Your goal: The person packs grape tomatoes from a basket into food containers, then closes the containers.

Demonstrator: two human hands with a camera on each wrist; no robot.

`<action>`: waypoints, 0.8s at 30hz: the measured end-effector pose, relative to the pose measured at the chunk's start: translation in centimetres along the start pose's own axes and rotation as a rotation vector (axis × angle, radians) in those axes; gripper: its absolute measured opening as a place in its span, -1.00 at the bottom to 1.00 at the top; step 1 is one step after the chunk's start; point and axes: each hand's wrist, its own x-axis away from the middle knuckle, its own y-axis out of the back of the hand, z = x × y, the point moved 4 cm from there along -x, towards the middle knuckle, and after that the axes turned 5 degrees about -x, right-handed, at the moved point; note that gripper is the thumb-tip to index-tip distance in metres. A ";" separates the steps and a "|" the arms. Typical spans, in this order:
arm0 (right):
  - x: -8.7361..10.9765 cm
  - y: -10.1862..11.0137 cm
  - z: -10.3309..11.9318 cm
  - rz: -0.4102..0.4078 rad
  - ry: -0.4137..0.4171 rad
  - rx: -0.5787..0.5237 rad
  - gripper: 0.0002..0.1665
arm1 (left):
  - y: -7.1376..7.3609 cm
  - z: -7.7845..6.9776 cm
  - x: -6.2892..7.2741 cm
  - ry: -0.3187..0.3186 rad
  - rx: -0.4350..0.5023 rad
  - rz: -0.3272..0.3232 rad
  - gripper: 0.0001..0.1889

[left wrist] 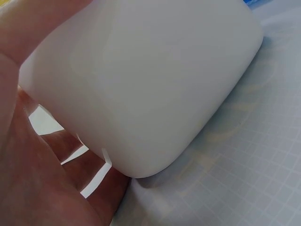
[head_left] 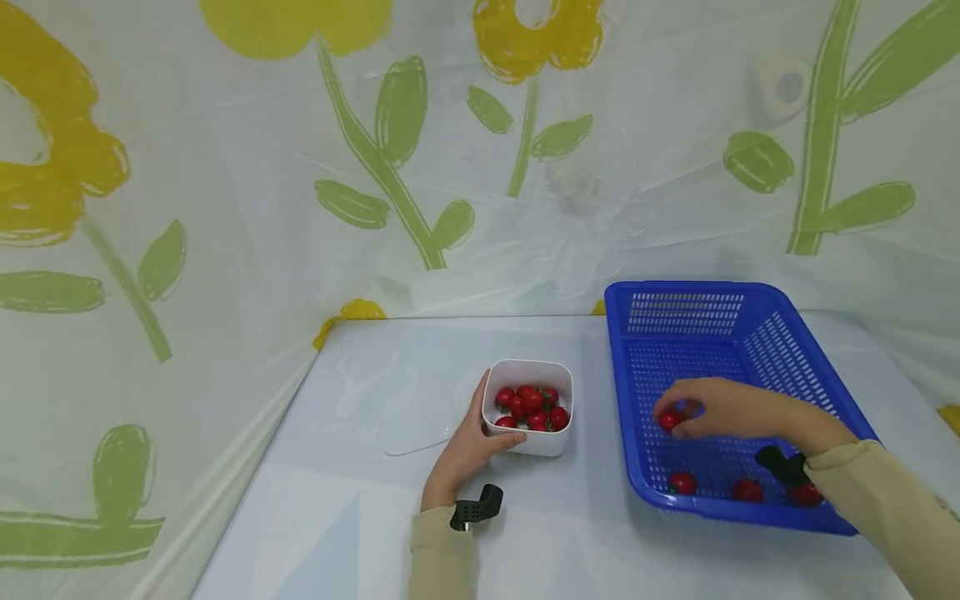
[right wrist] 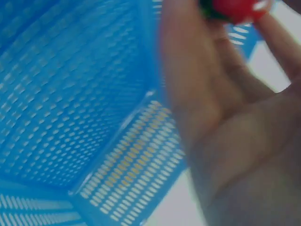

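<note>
While flower-printed cloth (head_left: 247, 208) hangs to the left of your left grip (head_left: 467, 450) and beyond it, you have that grip curled round the white container (head_left: 536, 443), thumb across its near wall, fingers at its left. Beyond your thumb, a cluster of red tomatoes (head_left: 531, 402) lies inside the container, which stands on the bench (head_left: 525, 542). Farther right, the blue basket (head_left: 682, 317) surrounds your right grip (head_left: 720, 408), which pinches a single tomato (head_left: 670, 419) at its fingertips; it seems lifted off the basket's floor, though your right wrist view is too blurred to be sure. Nearer you than that grip, three more tomatoes (head_left: 682, 483) lie along the basket's near side, the rightmost partly hidden by your sleeve (head_left: 870, 492).
</note>
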 end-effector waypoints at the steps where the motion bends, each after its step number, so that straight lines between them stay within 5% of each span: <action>1: 0.2 0.0 0.1 -0.013 0.000 -0.003 -0.65 | 0.0 -0.1 0.1 0.008 0.003 0.002 0.05; 8: 1.4 0.3 1.1 -0.120 -0.011 0.011 -0.61 | 0.2 -2.5 0.8 0.011 0.033 0.037 0.04; 18: 2.4 -0.1 2.9 -0.233 0.029 0.035 -0.66 | -0.4 0.5 0.0 0.018 0.018 0.000 0.04; 24: 2.0 -0.4 4.4 -0.278 0.069 -0.012 -0.67 | 0.0 0.0 0.0 0.008 0.015 -0.007 0.03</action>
